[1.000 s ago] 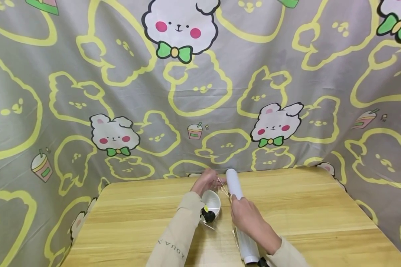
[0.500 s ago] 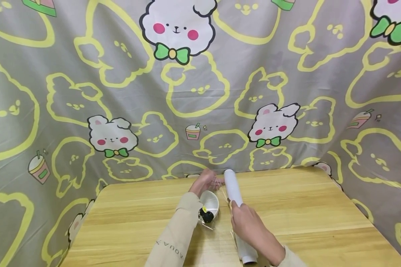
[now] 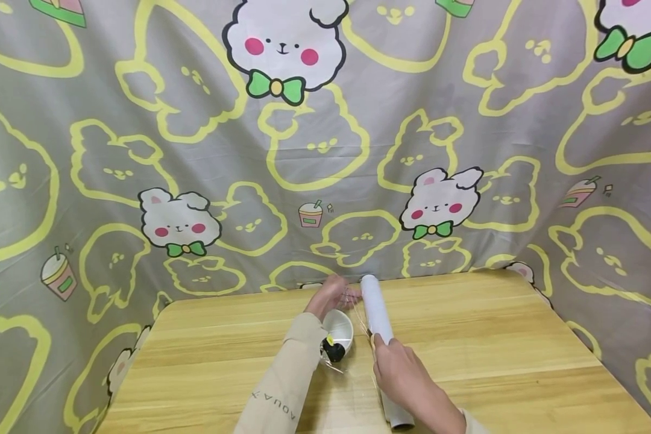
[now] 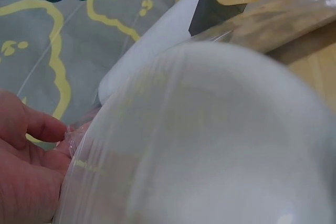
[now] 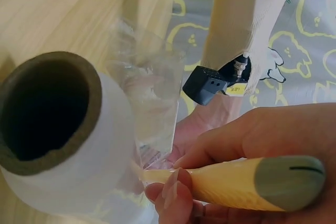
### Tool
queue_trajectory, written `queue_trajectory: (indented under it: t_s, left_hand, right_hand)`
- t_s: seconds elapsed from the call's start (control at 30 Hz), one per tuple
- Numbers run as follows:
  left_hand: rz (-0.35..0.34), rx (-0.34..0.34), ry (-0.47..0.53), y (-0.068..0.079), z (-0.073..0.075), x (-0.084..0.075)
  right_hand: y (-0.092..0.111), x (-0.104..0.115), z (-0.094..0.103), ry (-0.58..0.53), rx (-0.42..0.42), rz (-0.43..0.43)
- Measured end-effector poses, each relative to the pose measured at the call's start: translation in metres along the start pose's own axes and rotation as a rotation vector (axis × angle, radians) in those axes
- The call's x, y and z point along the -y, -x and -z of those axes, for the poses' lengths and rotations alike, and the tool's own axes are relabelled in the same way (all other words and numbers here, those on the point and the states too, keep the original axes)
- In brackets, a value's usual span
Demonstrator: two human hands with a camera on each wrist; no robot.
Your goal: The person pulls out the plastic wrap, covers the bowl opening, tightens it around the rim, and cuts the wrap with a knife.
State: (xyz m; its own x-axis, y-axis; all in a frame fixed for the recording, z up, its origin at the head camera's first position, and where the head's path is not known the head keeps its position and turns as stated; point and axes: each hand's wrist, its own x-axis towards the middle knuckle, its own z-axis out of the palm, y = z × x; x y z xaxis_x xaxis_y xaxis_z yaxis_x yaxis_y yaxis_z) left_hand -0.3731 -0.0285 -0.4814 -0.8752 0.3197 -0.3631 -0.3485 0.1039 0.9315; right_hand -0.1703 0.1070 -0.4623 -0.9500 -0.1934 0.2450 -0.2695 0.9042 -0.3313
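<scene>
A roll of cling film (image 3: 376,307) lies lengthwise on the table. A clear sheet of film (image 5: 149,87) stretches off it. Beside it on the left is a white bowl (image 3: 340,325), with film drawn across it in the left wrist view. Past the bowl, my left hand (image 3: 331,297) pinches the bunched film edge between thumb and fingers (image 4: 44,127). Against the roll's left side, my right hand (image 3: 404,371) grips a yellow-handled tool with a grey end (image 5: 247,182). Its working end meets the film by the roll and is mostly hidden.
The wooden table (image 3: 499,343) ends at a patterned curtain (image 3: 233,150) behind and at both sides. A black wrist camera (image 3: 333,351) on the left sleeve overlaps the bowl's near side in the head view.
My right hand has slid slightly toward me along the roll with the yellow-handled tool. The left hand stays beyond the bowl holding the film. The head view has shifted slightly.
</scene>
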Motion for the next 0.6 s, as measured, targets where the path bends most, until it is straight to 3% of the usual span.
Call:
queue_trajectory:
  t_s: [0.6]
  left_hand:
    - [0.013, -0.026, 0.071, -0.001, -0.004, -0.001]
  right_hand:
    - [0.016, 0.003, 0.003, -0.04, 0.031, -0.027]
